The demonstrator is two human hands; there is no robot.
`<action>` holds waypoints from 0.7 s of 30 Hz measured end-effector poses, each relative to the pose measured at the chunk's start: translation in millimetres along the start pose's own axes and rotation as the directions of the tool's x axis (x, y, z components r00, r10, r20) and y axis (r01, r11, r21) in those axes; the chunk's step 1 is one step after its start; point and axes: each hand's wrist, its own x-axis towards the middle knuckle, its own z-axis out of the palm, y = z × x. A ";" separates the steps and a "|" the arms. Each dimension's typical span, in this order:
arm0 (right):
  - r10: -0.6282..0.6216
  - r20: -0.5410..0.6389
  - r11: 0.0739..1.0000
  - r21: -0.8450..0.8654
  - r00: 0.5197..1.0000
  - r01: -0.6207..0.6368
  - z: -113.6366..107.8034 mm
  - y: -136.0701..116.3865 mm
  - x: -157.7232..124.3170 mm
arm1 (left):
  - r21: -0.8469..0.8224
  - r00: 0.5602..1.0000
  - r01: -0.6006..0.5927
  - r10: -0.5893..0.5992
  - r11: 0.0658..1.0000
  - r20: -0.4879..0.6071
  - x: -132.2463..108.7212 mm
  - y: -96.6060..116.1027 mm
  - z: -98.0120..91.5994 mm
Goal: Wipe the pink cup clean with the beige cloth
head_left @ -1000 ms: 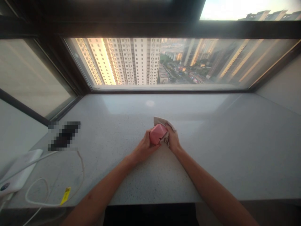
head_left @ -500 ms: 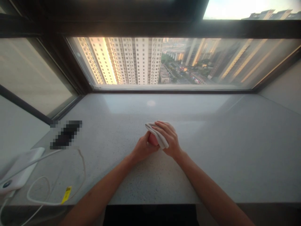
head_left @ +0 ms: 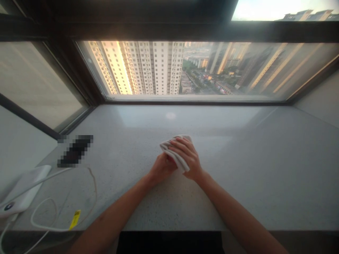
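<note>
Both hands meet over the middle of the grey speckled sill. My left hand (head_left: 162, 168) is closed around a small red object (head_left: 172, 162), mostly covered by fingers and cloth, so its kind does not show. Spread over the top of it is a folded white cloth (head_left: 178, 155). My right hand (head_left: 189, 157) grips that cloth from above and the right, fingers bent over it, pressing it against the red object.
At the left, a white power bank (head_left: 25, 190) lies with a white cable (head_left: 50, 228) bearing a yellow tag (head_left: 75, 219). A dark pixelated item (head_left: 75, 151) lies behind it. The window frame (head_left: 196, 103) bounds the sill (head_left: 254, 169) at the back.
My right hand and the cloth have shifted slightly left over the red object, which now shows less. My left hand stays nearly in place, still holding it.
</note>
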 end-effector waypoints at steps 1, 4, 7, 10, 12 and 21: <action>0.116 -0.079 0.993 0.031 0.990 -0.114 1.6 4.3 -0.5 | -0.018 1.000 -0.015 0.015 1.000 -0.001 0.0 1.2 -0.6; 0.351 -0.257 0.936 0.109 0.901 -0.334 5.2 11.9 -4.4 | -0.077 0.998 -0.058 0.059 0.995 0.017 -0.4 2.8 -2.4; 0.096 -0.144 0.994 -0.040 0.985 -0.103 5.7 4.4 -7.1 | -0.087 0.998 -0.043 0.047 0.995 0.043 -2.2 -1.8 -2.0; -0.083 -0.035 0.992 -0.096 0.996 0.079 7.3 -2.6 -5.2 | -0.078 0.999 -0.028 0.030 0.997 0.029 -3.3 -6.1 -0.8; 0.031 -0.136 0.999 -0.032 0.990 -0.035 10.0 -2.1 -3.2 | -0.068 1.000 -0.024 0.023 0.997 -0.008 -2.9 -5.8 -0.7; -0.080 -0.050 0.995 -0.061 0.996 0.077 9.5 -2.0 -5.1 | -0.100 0.999 0.009 -0.005 0.995 0.048 -0.8 -5.1 0.7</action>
